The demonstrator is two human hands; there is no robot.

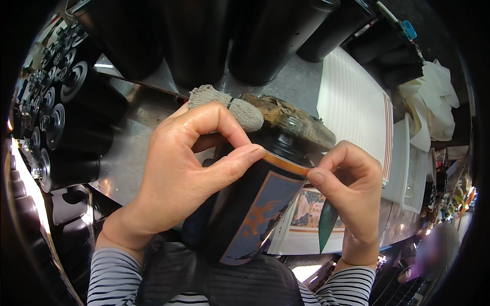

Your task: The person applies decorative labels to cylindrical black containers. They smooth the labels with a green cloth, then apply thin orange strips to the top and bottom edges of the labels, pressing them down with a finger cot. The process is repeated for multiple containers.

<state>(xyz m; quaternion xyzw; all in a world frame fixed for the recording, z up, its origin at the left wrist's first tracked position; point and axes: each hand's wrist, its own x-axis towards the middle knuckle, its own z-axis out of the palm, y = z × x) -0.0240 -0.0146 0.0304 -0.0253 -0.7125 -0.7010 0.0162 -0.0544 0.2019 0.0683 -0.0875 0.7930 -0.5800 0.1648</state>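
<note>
A dark bottle (245,214) with a blue and orange label lies tilted against my body, its neck pointing away toward a dirty cloth (286,120). My left hand (189,173) grips the bottle near its shoulder, thumb and forefinger curled above the orange band. My right hand (347,188) pinches the edge of that band at the bottle's right side. A green pointed strip (325,224) hangs below my right fingers.
Large black cylinders (194,35) stand along the back of a metal counter (127,158). More black rolls (71,127) are stacked at the left. A white ribbed sheet (352,107) and white crumpled cloth (434,102) lie at the right. A printed sheet (306,214) lies under the bottle.
</note>
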